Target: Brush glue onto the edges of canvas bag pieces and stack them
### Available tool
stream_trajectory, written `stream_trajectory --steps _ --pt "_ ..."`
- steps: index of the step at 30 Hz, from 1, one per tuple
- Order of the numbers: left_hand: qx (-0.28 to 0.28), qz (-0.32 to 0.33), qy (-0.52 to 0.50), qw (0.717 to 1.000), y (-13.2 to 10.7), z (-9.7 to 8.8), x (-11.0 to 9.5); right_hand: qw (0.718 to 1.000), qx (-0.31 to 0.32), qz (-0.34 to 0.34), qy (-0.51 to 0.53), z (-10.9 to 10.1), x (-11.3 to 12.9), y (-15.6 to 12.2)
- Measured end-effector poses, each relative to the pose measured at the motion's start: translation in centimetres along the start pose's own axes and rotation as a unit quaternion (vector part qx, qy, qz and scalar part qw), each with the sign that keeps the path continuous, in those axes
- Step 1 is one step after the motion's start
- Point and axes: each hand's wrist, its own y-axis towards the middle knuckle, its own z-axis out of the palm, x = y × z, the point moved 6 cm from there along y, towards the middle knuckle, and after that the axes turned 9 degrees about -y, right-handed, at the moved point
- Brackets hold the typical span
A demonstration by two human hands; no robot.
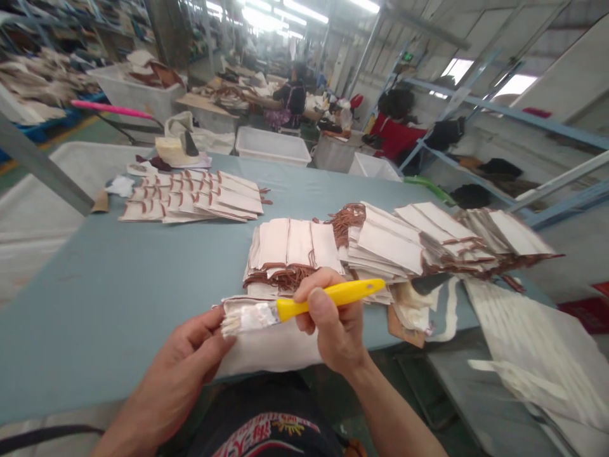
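Note:
Gripped in my right hand (335, 324) is a paintbrush (304, 306) with a yellow handle and a whitened head. Its bristles point left, over the left end of a pale fabric piece (273, 349) at the table's near edge. My left hand (185, 362) pinches that end of the piece between thumb and fingers, close to the bristle tips. Just behind, a stack of pale fabric pieces (295, 244) with brown cords lies on the table. The far side of the held piece is partly hidden by the brush and my right hand.
More stacked pieces (387, 241) run along the right of the blue-green table (143, 285). Overlapping pieces (190, 197) lie at the back left. A white-smeared scrap (412, 311) sits at the right edge. White bins (273, 146) stand behind, where a person (292, 95) sits.

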Motion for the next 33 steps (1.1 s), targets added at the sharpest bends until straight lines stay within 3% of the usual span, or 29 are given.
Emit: stream_trajectory --steps 2,6,9,14,18,24,33 --pt "0.006 -0.025 -0.033 0.999 -0.2 0.2 0.5 0.996 0.013 -0.06 -0.058 0.3 0.1 -0.1" --pt "0.023 -0.067 -0.084 0.994 -0.6 0.1 1.0 0.986 -0.029 -0.137 -0.087 -0.3 -0.2 -0.9" --pt "0.028 -0.064 -0.084 0.994 -0.8 0.1 0.7 0.985 -0.052 -0.15 -0.068 -0.8 -0.1 -1.5" --pt "-0.004 -0.055 -0.073 0.996 -0.7 0.4 0.3 0.968 -0.013 -0.197 -0.153 0.3 0.5 -1.5" --pt "0.0 -0.065 -0.084 0.994 -0.4 0.4 0.5 0.963 -0.074 -0.206 -0.16 -0.2 0.7 -1.6" --pt "-0.024 -0.059 -0.092 0.994 -0.4 0.1 0.4 0.942 -0.031 -0.266 -0.203 0.3 1.2 -2.1" --pt "-0.021 -0.092 -0.104 0.99 -0.7 1.3 -0.4 0.905 -0.054 -0.31 -0.285 -1.1 1.8 -2.6"
